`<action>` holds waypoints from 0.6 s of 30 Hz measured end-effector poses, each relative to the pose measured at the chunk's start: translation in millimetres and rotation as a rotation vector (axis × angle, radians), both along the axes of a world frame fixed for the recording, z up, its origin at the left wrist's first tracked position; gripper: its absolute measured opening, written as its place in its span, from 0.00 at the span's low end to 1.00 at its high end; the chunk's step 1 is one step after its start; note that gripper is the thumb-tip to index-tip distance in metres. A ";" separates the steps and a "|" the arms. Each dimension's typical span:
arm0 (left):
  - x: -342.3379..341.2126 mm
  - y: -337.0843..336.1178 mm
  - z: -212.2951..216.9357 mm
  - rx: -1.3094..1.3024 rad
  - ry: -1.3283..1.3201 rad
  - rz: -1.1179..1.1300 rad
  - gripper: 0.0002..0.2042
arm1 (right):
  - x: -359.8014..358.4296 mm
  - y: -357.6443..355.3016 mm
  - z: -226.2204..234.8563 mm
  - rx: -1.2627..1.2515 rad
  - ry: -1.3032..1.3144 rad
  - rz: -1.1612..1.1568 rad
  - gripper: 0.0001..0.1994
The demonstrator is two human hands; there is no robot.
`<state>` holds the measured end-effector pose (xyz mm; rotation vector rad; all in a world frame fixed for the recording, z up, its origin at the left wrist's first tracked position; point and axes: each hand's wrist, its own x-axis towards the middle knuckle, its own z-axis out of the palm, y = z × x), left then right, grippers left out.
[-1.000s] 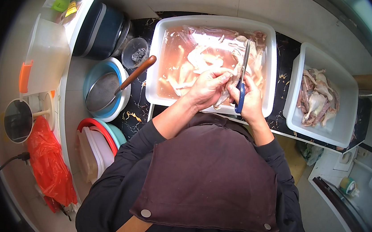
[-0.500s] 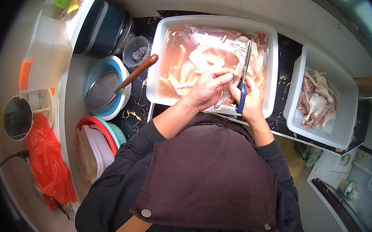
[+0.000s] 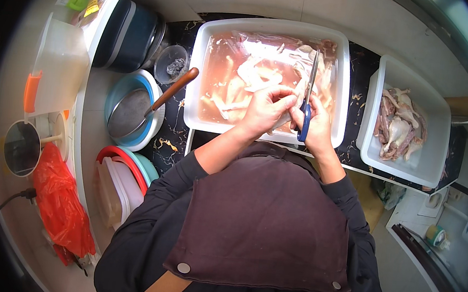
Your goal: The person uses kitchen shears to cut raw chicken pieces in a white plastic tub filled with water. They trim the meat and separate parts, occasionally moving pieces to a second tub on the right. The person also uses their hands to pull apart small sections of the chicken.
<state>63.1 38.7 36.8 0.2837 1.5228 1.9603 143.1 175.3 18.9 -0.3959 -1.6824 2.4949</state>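
Note:
A large white tub (image 3: 196, 75) sits on the dark counter in front of me, filled with pinkish water and several pale chicken feet (image 3: 246, 77). Above its near edge my left hand (image 3: 264, 110) grips one chicken foot (image 3: 290, 115). My right hand (image 3: 319, 129) holds blue-handled scissors (image 3: 307, 105), blades pointing away from me, right against that foot. A smaller white tub (image 3: 434, 117) to the right holds a pile of trimmed pale and pink pieces (image 3: 399, 125).
Left of the big tub stand a blue basin with a metal strainer and wooden-handled ladle (image 3: 166, 91), a small bowl (image 3: 171, 64), a dark pot (image 3: 129, 37), stacked red and teal basins (image 3: 124, 175), a clear jug (image 3: 55, 67) and a red plastic bag (image 3: 62, 208).
Both hands stay over the near edge of the big tub. The scissors have shifted slightly against the chicken foot; little else has moved.

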 end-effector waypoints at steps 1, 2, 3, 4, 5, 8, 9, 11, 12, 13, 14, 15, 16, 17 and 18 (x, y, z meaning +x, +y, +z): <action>0.7 1.6 -2.7 -0.040 0.061 0.019 0.08 | 0.0 0.2 1.3 0.007 -0.014 0.007 0.19; 0.9 1.7 -7.3 -0.074 0.118 0.038 0.08 | 0.0 0.2 2.0 0.014 -0.027 0.014 0.19; 0.8 2.0 -11.1 -0.107 0.175 0.056 0.08 | 0.3 0.5 1.6 0.036 -0.045 0.024 0.20; 0.7 2.0 -13.9 -0.140 0.232 0.073 0.07 | 0.8 1.1 0.8 0.058 -0.063 0.034 0.20; 0.5 1.6 -15.8 -0.176 0.290 0.091 0.07 | 1.4 2.0 0.3 0.080 -0.081 0.044 0.21; -2.6 -3.4 -14.5 -0.288 0.484 0.141 0.08 | 6.1 10.7 11.8 0.712 -0.065 0.047 0.22; -6.1 -4.9 -13.9 -0.320 0.563 0.147 0.07 | 9.2 11.4 18.5 0.781 -0.096 0.035 0.23; -8.5 -5.4 -9.0 -0.356 0.696 0.175 0.07 | 11.5 12.4 38.1 0.909 -0.093 0.053 0.23; -8.6 -4.7 -6.7 -0.359 0.743 0.190 0.06 | 11.7 12.2 44.0 0.973 -0.091 0.062 0.23; -8.3 -4.0 -5.2 -0.363 0.790 0.206 0.06 | 11.4 10.9 45.6 1.034 -0.055 0.050 0.24; -8.0 -3.3 -3.5 -0.366 0.837 0.222 0.06 | 12.0 9.6 48.0 1.056 -0.034 0.034 0.24; -8.3 -2.6 -0.3 -0.372 0.852 0.220 0.05 | 12.7 8.1 51.0 1.076 -0.011 0.016 0.24; -8.2 -1.9 3.3 -0.378 0.868 0.219 0.04 | 13.2 7.7 53.7 1.096 0.011 -0.001 0.24; -8.1 -1.4 5.6 -0.384 0.883 0.217 0.04 | 13.2 8.5 55.9 1.114 0.004 0.009 0.24; -7.1 -1.4 6.4 -0.394 0.868 0.228 0.03 | 13.7 7.5 59.5 1.122 0.001 0.007 0.22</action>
